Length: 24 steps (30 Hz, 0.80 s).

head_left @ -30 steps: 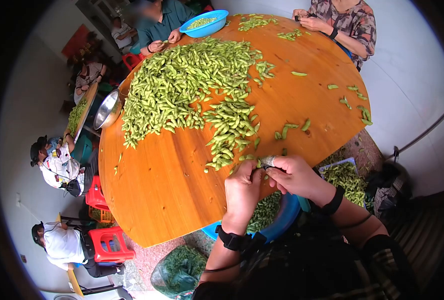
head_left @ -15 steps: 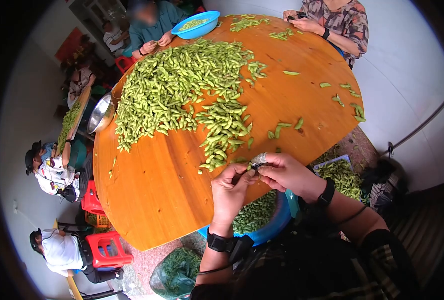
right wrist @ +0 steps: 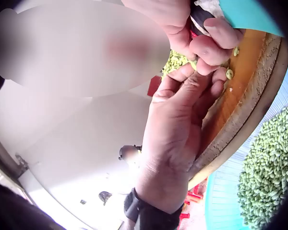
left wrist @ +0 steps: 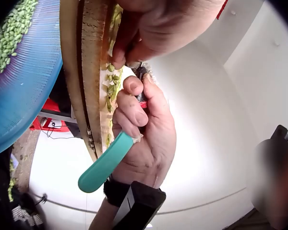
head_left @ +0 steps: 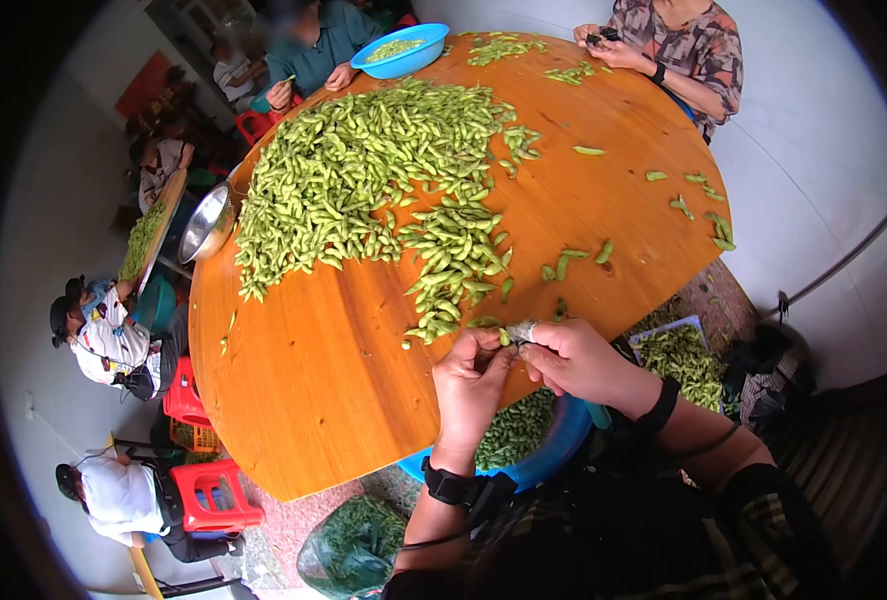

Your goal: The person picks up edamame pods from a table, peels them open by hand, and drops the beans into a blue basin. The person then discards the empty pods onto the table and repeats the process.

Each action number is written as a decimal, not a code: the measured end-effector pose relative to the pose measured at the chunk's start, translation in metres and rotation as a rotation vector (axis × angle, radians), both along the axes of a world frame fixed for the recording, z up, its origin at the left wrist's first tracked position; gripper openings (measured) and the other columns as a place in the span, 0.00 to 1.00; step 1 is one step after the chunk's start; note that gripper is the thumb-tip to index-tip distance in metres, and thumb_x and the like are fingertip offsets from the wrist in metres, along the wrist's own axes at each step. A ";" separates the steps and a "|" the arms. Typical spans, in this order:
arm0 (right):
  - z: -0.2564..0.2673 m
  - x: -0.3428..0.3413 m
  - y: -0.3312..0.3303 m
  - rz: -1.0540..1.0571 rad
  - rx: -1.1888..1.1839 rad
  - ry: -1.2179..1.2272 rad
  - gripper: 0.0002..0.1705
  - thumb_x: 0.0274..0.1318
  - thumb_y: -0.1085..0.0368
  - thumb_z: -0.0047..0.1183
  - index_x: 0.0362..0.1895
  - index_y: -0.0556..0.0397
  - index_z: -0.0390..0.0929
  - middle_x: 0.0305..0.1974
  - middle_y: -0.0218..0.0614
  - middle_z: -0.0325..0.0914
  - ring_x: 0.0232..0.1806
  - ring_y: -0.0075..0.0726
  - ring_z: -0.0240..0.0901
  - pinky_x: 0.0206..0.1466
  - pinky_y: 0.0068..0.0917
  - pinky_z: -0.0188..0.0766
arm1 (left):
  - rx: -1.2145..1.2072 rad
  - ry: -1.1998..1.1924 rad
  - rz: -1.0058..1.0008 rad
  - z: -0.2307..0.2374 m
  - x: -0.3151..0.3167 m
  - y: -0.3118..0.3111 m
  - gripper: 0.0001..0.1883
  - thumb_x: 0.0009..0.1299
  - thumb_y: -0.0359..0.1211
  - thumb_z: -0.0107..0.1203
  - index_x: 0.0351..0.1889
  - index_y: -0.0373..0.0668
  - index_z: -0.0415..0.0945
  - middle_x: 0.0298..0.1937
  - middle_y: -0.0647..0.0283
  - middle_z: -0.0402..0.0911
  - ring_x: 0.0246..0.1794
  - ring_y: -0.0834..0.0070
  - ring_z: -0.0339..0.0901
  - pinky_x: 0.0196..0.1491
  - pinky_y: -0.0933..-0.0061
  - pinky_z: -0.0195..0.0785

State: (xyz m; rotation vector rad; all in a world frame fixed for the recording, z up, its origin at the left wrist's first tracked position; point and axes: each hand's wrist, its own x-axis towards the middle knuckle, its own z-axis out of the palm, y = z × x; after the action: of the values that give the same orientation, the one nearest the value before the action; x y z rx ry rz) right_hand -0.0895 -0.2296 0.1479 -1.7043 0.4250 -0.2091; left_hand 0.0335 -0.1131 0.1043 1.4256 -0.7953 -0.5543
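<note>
At the near edge of the round wooden table, my two hands meet fingertip to fingertip. My left hand pinches a green soybean pod between thumb and fingers. Curled round a teal-handled tool, my right hand presses close against the pod; the tool's working end is hidden by the fingers. A whitish wrapping covers a fingertip of that hand. Close beyond the hands lies a strand of pods running off the large pod heap.
Below the table edge, a blue basin holds shelled beans. A crate of pods stands on the floor at right. Loose pods lie right of the heap. Two people sit across the table, near a blue bowl.
My hands stay together at the table edge, with small finger shifts; a bright green pod now shows at the left fingertips. The person at back left has moved their hands apart.
</note>
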 end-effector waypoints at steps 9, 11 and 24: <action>-0.017 0.004 0.006 -0.046 -0.107 -0.076 0.08 0.63 0.72 0.45 0.29 0.61 0.68 0.17 0.36 0.69 0.18 0.24 0.66 0.22 0.27 0.63 | -0.006 -0.031 0.018 0.002 -0.002 0.002 0.08 0.66 0.17 0.56 0.42 0.34 0.75 0.37 0.67 0.83 0.39 0.84 0.78 0.45 0.80 0.74; -0.029 0.005 0.004 -0.037 -0.258 -0.152 0.06 0.65 0.70 0.46 0.39 0.59 0.75 0.21 0.27 0.72 0.21 0.16 0.66 0.24 0.19 0.65 | -0.019 -0.017 0.010 0.001 -0.002 0.003 0.08 0.66 0.17 0.56 0.42 0.34 0.75 0.37 0.66 0.83 0.39 0.85 0.78 0.44 0.80 0.74; 0.000 -0.002 -0.013 0.024 0.380 -0.012 0.07 0.65 0.69 0.47 0.42 0.57 0.75 0.20 0.26 0.69 0.16 0.17 0.61 0.18 0.19 0.55 | -0.086 0.397 -0.195 0.014 0.003 0.005 0.07 0.73 0.22 0.49 0.47 0.35 0.70 0.40 0.57 0.81 0.33 0.75 0.82 0.37 0.79 0.78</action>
State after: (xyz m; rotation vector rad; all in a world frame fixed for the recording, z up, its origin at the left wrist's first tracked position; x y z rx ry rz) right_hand -0.0916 -0.2425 0.1478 -1.3339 0.4068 -0.1126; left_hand 0.0363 -0.1082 0.1188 1.1159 -0.6319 -0.9099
